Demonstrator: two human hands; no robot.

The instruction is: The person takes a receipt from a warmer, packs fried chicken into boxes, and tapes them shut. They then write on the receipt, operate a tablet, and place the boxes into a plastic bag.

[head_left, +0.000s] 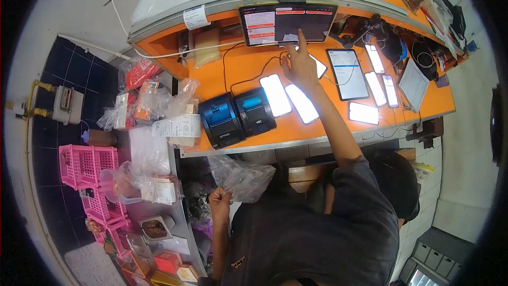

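My left hand (pixel 220 199) is closed on the edge of a clear plastic bag (pixel 243 177), which hangs open below the front of the orange counter. My right hand (pixel 300 66) reaches over the counter with its index finger stretched out to the screen of a mounted tablet (pixel 299 24). Red and white panels show on that screen. Under my right forearm lie bright-screened phones, among them one phone (pixel 275 95) and another phone (pixel 301 104). To their left stand two black receipt printers, one printer (pixel 222 121) and a second printer (pixel 254 111).
A second tablet (pixel 347 74) and several lit phones lie on the counter's (pixel 317 135) right side. Cables cross it. At left, a metal side table holds plastic-wrapped parcels with a receipt (pixel 177 127), a food tray (pixel 156 228) and pink baskets (pixel 87 167).
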